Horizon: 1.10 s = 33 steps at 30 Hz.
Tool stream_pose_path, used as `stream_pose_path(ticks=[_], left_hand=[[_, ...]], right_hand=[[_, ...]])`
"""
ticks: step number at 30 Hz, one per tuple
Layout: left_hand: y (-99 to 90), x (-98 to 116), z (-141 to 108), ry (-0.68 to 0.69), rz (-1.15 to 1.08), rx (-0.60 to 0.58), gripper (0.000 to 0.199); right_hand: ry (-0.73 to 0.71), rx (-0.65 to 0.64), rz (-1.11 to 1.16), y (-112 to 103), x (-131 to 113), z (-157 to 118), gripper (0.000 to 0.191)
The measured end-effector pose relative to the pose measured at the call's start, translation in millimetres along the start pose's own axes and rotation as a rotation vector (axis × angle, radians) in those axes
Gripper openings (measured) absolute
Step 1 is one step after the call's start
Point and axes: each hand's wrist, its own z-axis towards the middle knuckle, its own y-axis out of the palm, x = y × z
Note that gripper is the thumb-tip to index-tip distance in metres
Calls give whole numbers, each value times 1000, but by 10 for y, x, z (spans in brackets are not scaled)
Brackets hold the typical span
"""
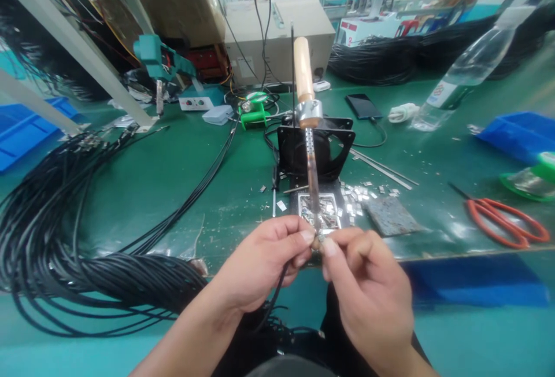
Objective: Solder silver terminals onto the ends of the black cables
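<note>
One blue bin sits at my far left, between nine and ten o'clock from my fingertips, on the green table. Nearer, at nine o'clock, a thick cable bundle loops over the edge, all black. Toward half past ten I see a teal box with knobs on its front, and at eleven a green spool. Closer in, toward half past ten, lies a screwdriver.

My left hand pinches the end of a black cable between thumb and fingers; the cable hangs down toward six o'clock. At the centre is a small metal part at that end, and my right hand pinches it, thumb on top. Both hands are nearly touching.

Straight up at twelve stands the iron, wooden grip uppermost, its barrel running down to my fingers; I cannot tell whether it touches the part. Behind it is a black frame, and below that a tray of small bits.

At one o'clock lies a phone. Between one and two, a clear bottle stands farther off. Between two and three comes a grey pad, close by. Another blue bin is at two, and orange-handled scissors lie at three.
</note>
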Motion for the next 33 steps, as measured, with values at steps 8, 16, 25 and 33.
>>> stream_pose_path(ticks=[8, 16, 25, 33], left_hand=[[6, -41, -53, -3, 95, 30, 24], [7, -103, -150, 18, 220, 87, 25], [-37, -205, -320, 51, 380, 100, 32], [-48, -248, -409, 99, 408, 84, 29]], right_hand=[[84, -30, -197, -174, -76, -6, 40], [263, 147, -1121, -890, -101, 449, 44], [190, -42, -1183, -1026, 161, 526, 47], [241, 69, -1106, -978, 20, 568, 30]])
